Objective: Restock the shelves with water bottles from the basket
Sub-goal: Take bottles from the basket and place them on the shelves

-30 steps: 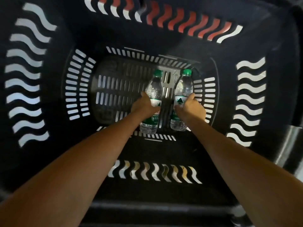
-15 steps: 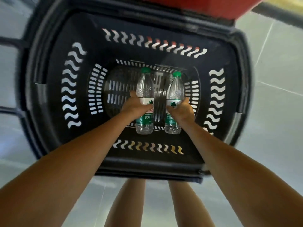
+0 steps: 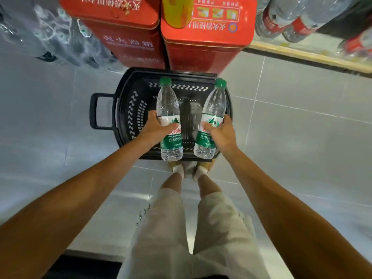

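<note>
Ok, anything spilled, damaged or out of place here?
Nothing stands out. Both water bottles, left and right, are capped and look intact in the hands above the basket. The floor looks dry.

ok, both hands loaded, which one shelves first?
Right, probably. The right hand holds its green-capped clear water bottle on the side of the wooden-edged shelf of red-labelled bottles. The left hand and its bottle face red tins.
</note>
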The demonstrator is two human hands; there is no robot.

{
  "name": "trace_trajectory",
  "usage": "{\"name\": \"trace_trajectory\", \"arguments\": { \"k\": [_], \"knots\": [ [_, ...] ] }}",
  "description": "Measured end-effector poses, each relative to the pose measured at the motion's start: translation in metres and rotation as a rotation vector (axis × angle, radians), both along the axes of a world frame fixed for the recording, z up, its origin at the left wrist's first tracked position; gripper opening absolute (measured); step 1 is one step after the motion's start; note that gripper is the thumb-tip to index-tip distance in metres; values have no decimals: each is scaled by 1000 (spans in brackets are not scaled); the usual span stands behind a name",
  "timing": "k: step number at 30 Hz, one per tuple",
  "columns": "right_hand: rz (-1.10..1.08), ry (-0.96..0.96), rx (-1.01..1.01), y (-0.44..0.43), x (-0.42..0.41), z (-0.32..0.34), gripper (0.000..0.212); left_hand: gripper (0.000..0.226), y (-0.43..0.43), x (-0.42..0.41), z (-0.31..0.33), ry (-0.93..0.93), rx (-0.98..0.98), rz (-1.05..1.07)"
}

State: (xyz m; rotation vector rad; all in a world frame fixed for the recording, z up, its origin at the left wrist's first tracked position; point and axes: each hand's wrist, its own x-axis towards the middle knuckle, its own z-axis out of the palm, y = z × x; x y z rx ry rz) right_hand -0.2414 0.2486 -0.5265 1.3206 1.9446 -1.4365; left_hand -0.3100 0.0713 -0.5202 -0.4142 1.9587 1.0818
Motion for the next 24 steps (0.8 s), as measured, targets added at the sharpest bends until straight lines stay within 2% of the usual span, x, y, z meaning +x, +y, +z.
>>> {"name": "trace_trajectory", "arguments": {
  "k": [2,5,11,18,24],
  "knots": [
    [-53,67,-16,2,8,48,59,60,0,2,47,34,39,1],
    [-118,158,-38,6,22,108,59,56,0,6,102,46,134,8],
    [-201,350,-50,25,42,191,40,42,19,10,180,99,352,13],
    [-206,586,17,80,25,268,45,45,91,-10,256,223,556,-118],
    [-205,785,52,171,-12,331,47,45,179,-43,329,355,659,-162]
  ]
}}
